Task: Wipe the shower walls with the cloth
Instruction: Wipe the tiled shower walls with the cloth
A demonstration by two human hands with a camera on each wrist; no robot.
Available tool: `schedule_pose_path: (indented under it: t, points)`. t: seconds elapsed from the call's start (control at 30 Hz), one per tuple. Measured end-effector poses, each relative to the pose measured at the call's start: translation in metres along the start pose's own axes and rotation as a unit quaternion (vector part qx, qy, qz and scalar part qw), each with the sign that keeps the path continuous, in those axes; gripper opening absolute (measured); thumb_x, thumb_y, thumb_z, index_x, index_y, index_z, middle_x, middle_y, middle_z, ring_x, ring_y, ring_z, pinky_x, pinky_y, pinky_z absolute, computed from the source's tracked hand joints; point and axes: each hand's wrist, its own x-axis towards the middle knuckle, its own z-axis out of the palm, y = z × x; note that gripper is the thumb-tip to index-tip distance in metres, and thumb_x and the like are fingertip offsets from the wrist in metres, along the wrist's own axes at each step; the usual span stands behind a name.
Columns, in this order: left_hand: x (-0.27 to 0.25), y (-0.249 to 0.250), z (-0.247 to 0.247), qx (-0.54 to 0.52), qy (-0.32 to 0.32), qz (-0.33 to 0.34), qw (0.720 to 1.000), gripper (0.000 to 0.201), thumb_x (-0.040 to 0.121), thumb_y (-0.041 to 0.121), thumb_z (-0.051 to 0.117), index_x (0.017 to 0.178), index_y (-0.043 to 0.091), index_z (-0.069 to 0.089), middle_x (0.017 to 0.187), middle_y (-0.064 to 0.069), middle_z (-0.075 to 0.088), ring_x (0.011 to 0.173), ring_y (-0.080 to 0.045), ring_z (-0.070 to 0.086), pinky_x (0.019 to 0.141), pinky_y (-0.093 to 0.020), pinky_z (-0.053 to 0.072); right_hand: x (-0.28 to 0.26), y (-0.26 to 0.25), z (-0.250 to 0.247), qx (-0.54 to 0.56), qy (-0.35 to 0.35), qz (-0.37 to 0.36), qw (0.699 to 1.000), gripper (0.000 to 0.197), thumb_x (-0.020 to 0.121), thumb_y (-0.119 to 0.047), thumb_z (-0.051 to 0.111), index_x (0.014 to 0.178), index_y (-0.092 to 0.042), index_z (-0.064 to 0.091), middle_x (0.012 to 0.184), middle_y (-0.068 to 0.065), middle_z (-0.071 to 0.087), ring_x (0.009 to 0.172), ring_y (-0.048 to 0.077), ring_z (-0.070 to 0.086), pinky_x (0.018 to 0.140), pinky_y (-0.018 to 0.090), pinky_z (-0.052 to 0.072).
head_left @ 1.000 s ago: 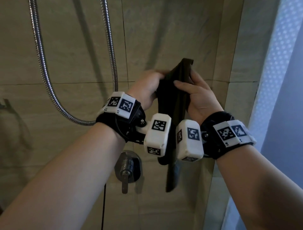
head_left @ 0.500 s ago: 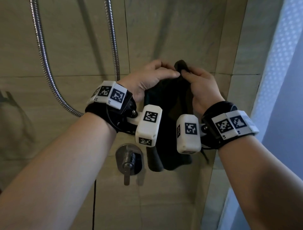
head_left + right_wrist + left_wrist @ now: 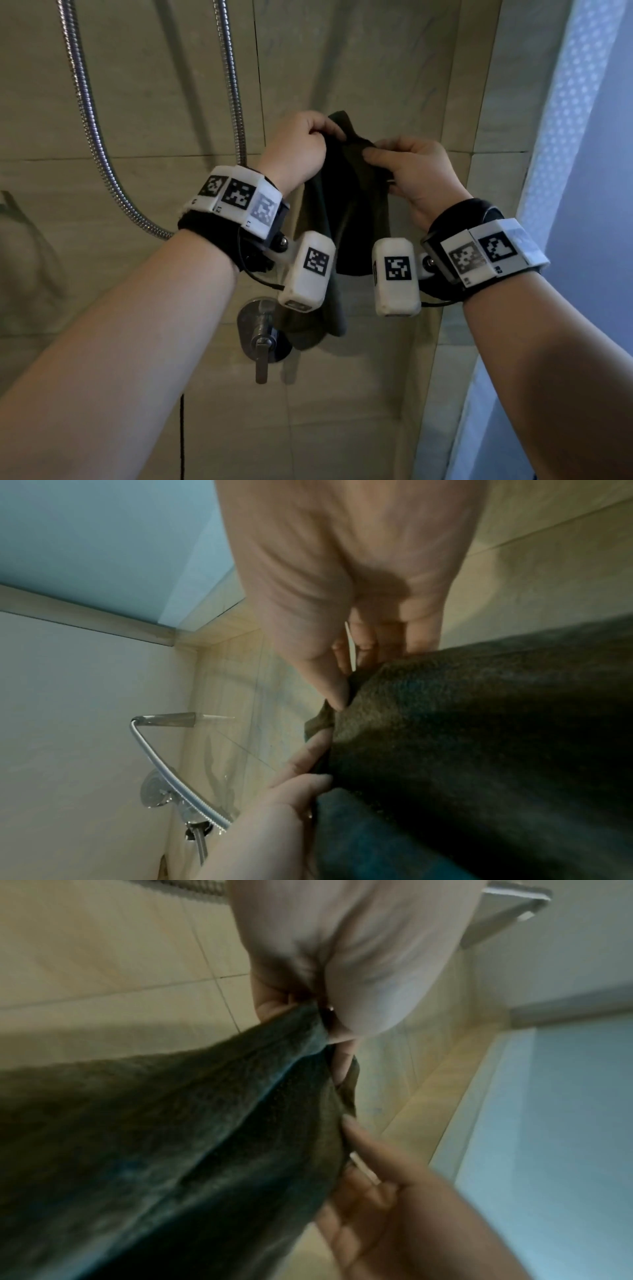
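Both forearms reach up and forward, wrists level and near each other. The left hand and the right hand are curled, thumbs pinching against fingertips, knuckles facing apart.

Your cloth is a dark olive-green, with a bluish-teal tint along its folds in the wrist views. The shower walls are beige tile with faint grey veining and darker grout lines. The hose and mixer handle are shiny silver. Your wrist bands are black, carrying white blocks printed with black-and-white square codes. The curtain is pale blue-white with a dotted pattern.
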Motion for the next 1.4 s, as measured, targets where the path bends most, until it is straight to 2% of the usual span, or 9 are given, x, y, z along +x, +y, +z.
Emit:
schedule_pose_path:
  t: [0.23, 0.37, 0.47, 0.63, 0.8, 1.03, 1.13, 1.23, 1.4]
  points:
    - [-0.008, 0.006, 0.012, -0.085, -0.014, -0.023, 0.996, 0.018, 0.098, 0.025, 0.044, 0.093, 0.011, 0.055, 0.096, -0.008, 0.056, 0.084, -0.014, 0.056, 0.064, -0.018, 0.041, -0.009, -0.007, 0.005, 0.045, -0.030, -0.041, 0.998, 0.017, 0.087, -0.002, 0.064, 0.096, -0.015, 0.072, 0.090, 0.004, 0.074, 0.087, 0.018, 0.071, 0.082, 0.033, 0.057]
    - [-0.013, 0.001, 0.023, -0.284, -0.003, -0.042, 0.958, 0.025, 0.095, 0.038, 0.055, 0.108, 0.017, 0.057, 0.117, -0.005, 0.058, 0.102, -0.011, 0.061, 0.087, -0.023, 0.048, -0.010, -0.002, -0.002, 0.088, -0.107, -0.035, 0.990, 0.025, 0.091, -0.001, 0.054, 0.104, -0.016, 0.070, 0.100, 0.006, 0.073, 0.097, 0.020, 0.068, 0.084, 0.031, 0.055]
    - [-0.012, -0.002, 0.025, -0.379, 0.079, -0.006, 0.922, 0.044, 0.077, 0.037, 0.068, 0.111, 0.009, 0.064, 0.127, -0.012, 0.053, 0.109, -0.020, 0.060, 0.097, -0.033, 0.050, -0.004, 0.011, -0.010, 0.054, -0.013, -0.037, 0.998, 0.025, 0.091, -0.004, 0.054, 0.107, -0.015, 0.070, 0.102, -0.001, 0.072, 0.098, 0.012, 0.065, 0.083, 0.024, 0.050]
    - [-0.002, -0.011, 0.036, -0.396, 0.147, -0.015, 0.906, 0.041, 0.066, 0.024, 0.083, 0.101, 0.028, 0.062, 0.132, -0.009, 0.052, 0.114, -0.020, 0.060, 0.097, -0.038, 0.052, 0.013, 0.053, -0.025, -0.266, 0.097, -0.037, 0.958, 0.055, 0.098, -0.016, 0.043, 0.151, -0.015, 0.026, 0.159, 0.003, 0.020, 0.145, 0.018, 0.017, 0.112, 0.025, 0.016]
    - [0.006, -0.029, 0.052, -0.261, 0.160, 0.040, 0.951, 0.042, 0.081, 0.007, 0.073, 0.115, 0.024, 0.057, 0.127, -0.002, 0.040, 0.114, -0.009, 0.050, 0.104, -0.028, 0.045, 0.019, 0.097, -0.017, -0.406, 0.128, -0.100, 0.899, 0.063, 0.103, -0.024, 0.034, 0.152, -0.004, -0.001, 0.160, 0.012, -0.011, 0.148, 0.022, -0.005, 0.113, 0.022, -0.007]
    - [0.016, -0.055, 0.056, -0.005, 0.202, 0.193, 0.960, 0.037, 0.092, 0.000, 0.055, 0.130, 0.002, 0.055, 0.132, -0.014, 0.031, 0.110, 0.017, 0.038, 0.098, 0.003, 0.024, 0.036, 0.152, -0.012, -0.501, 0.205, -0.196, 0.818, 0.064, 0.102, -0.037, 0.017, 0.150, 0.003, 0.006, 0.159, 0.021, 0.006, 0.147, 0.030, 0.005, 0.120, 0.036, 0.003]
    - [0.022, -0.066, 0.056, 0.125, 0.215, 0.277, 0.928, 0.036, 0.092, 0.001, 0.050, 0.128, 0.000, 0.058, 0.130, -0.026, 0.039, 0.115, -0.006, 0.043, 0.103, -0.006, 0.027, 0.043, 0.165, -0.014, -0.509, 0.225, -0.246, 0.793, 0.064, 0.098, -0.033, 0.025, 0.147, 0.007, 0.015, 0.155, 0.026, 0.018, 0.143, 0.035, 0.014, 0.119, 0.038, 0.005]
    - [0.032, -0.079, 0.061, 0.274, 0.226, 0.287, 0.889, 0.039, 0.090, 0.008, 0.042, 0.124, 0.005, 0.061, 0.131, -0.023, 0.042, 0.111, -0.033, 0.043, 0.093, -0.035, 0.041, 0.047, 0.166, -0.014, -0.496, 0.241, -0.273, 0.788, 0.064, 0.096, -0.030, 0.028, 0.146, 0.009, 0.019, 0.153, 0.028, 0.021, 0.142, 0.036, 0.015, 0.119, 0.038, 0.005]
    - [0.042, -0.094, 0.066, 0.448, 0.242, 0.307, 0.804, 0.041, 0.088, 0.022, 0.046, 0.126, 0.022, 0.060, 0.121, -0.005, 0.027, 0.100, -0.027, 0.031, 0.082, -0.044, 0.041, 0.047, 0.169, -0.016, -0.489, 0.248, -0.291, 0.784, 0.062, 0.097, -0.029, 0.029, 0.145, 0.011, 0.022, 0.152, 0.029, 0.022, 0.142, 0.036, 0.015, 0.120, 0.039, 0.006]
